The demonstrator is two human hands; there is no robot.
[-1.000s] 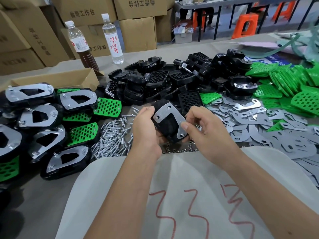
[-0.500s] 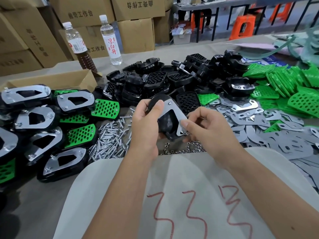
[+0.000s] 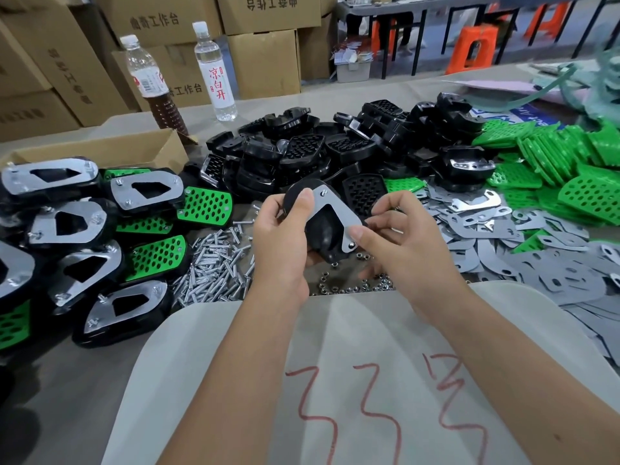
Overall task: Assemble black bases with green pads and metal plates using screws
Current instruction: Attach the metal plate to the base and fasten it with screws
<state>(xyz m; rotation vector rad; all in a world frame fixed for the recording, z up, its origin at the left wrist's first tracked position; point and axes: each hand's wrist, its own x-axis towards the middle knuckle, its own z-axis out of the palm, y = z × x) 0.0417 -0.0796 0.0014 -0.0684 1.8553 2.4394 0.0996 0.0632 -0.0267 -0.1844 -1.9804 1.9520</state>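
Observation:
My left hand (image 3: 280, 243) grips a black base (image 3: 320, 233) in front of me, with a metal plate (image 3: 330, 209) lying on its upper face. A screw end shows at the plate's top corner. My right hand (image 3: 399, 243) pinches the plate's lower right corner with thumb and fingers. Below the hands lie loose screws (image 3: 214, 263) and small nuts (image 3: 349, 286). A pile of black bases (image 3: 335, 152) sits behind, green pads (image 3: 570, 166) at the right, and metal plates (image 3: 536, 256) spread to the right.
Several finished assemblies (image 3: 80, 236) lie in rows at the left beside a cardboard tray (image 3: 100, 152). Two bottles (image 3: 214, 72) and stacked cartons (image 3: 261, 62) stand at the back. A pale cloth with red marks (image 3: 335, 380) covers my lap at the table's near edge.
Both hands have lifted the base and plate a little and tilted it more upright. The right hand stays at the plate's lower right corner.

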